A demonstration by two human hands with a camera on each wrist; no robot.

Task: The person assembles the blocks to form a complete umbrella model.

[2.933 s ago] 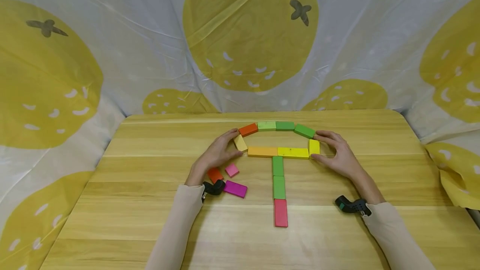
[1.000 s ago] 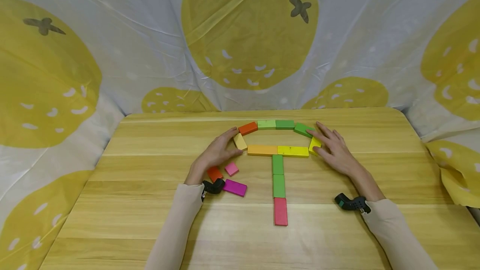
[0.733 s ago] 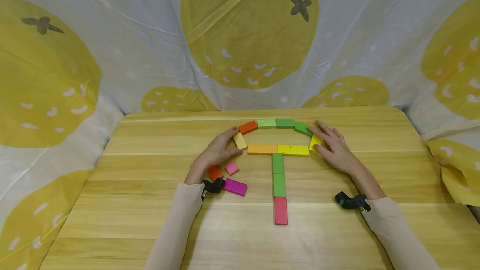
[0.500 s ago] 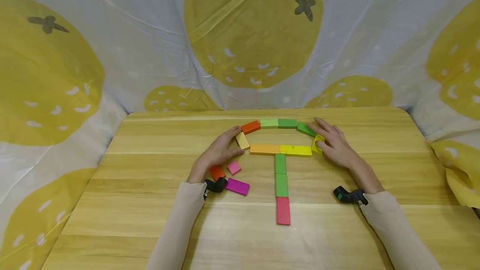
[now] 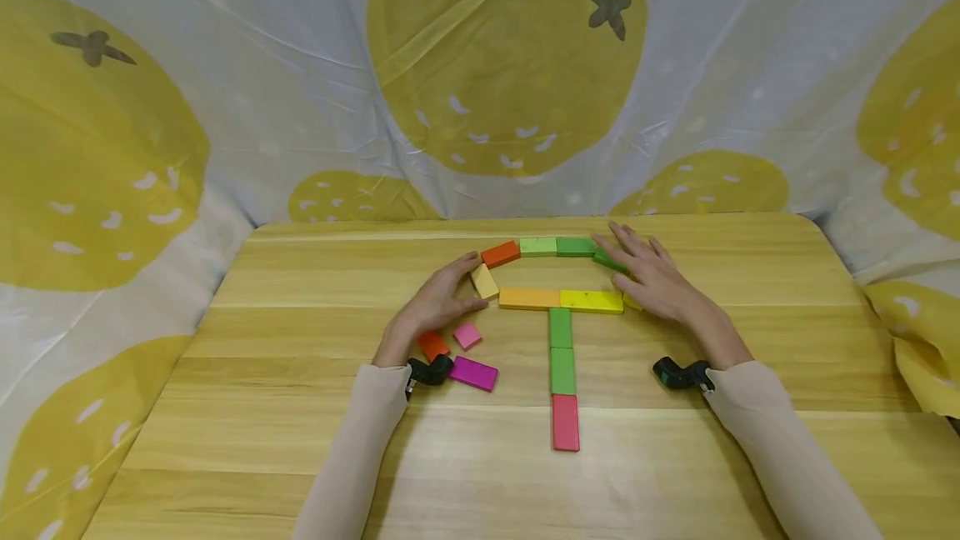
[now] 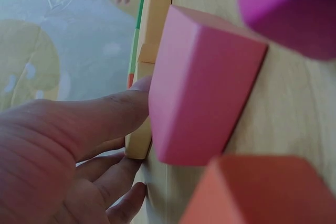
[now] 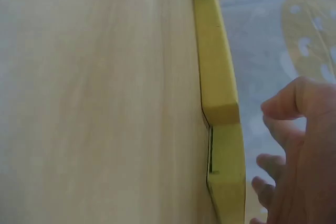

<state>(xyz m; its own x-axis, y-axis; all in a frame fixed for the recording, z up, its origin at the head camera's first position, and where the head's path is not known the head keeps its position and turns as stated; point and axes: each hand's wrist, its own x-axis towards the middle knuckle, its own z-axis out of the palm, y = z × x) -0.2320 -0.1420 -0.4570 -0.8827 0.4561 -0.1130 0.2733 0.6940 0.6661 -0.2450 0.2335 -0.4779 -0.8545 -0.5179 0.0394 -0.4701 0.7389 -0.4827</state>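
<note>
My left hand [image 5: 435, 302] holds the pale yellow block [image 5: 485, 282] at the arch's left end, thumb on one side and fingers on the other. In the left wrist view a pink block [image 6: 205, 87] stands close before the thumb. My right hand [image 5: 654, 275] is over the arch's right end, fingers extended. It partly covers a green block [image 5: 606, 260] and mostly hides a yellow block [image 5: 632, 303]. The arch continues with orange-red [image 5: 501, 254], light green [image 5: 537, 247] and green [image 5: 575, 247] blocks. Orange [image 5: 528, 298] and yellow [image 5: 591, 302] blocks form its base.
Below the base runs a column of two green blocks, upper [image 5: 560, 327] and lower [image 5: 562, 371], then a red block [image 5: 566, 423]. Beside the left wrist lie a magenta block [image 5: 473, 374] and an orange-red block [image 5: 432, 345]. A patterned cloth [image 5: 300, 107] hangs behind the wooden table [image 5: 247, 440].
My right hand has let go of the yellow end block, after turning it aslant, and moved up and left over the right green block. The left hand stays on the pale yellow block.
</note>
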